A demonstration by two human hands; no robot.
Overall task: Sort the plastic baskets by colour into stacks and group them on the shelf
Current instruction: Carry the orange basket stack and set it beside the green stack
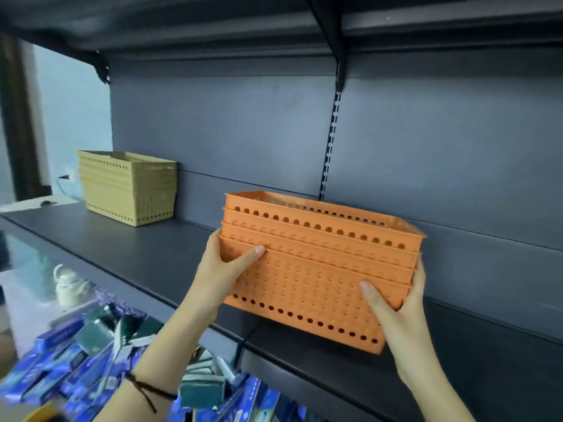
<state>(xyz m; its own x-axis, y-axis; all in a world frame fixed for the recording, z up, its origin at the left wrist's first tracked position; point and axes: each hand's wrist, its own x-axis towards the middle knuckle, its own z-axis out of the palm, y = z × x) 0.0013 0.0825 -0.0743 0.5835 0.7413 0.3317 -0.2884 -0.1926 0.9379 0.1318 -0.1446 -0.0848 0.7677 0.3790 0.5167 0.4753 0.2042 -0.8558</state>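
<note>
1. The dark shelf (152,248) ran from far left to near right; its right end was cut off by the frame.
2. A stack of orange baskets (320,269), four rims showing, was tilted above the shelf's front edge; whether its base touched the shelf was hidden.
3. A stack of beige baskets (128,187) stood far left on the shelf.
4. Blurred blue boxes (76,360) lay below, hard to make out.
5. The left hand (225,266) gripped the orange stack's left end.
6. The right hand (399,312) clasped its right end, fingers hidden behind.
</note>
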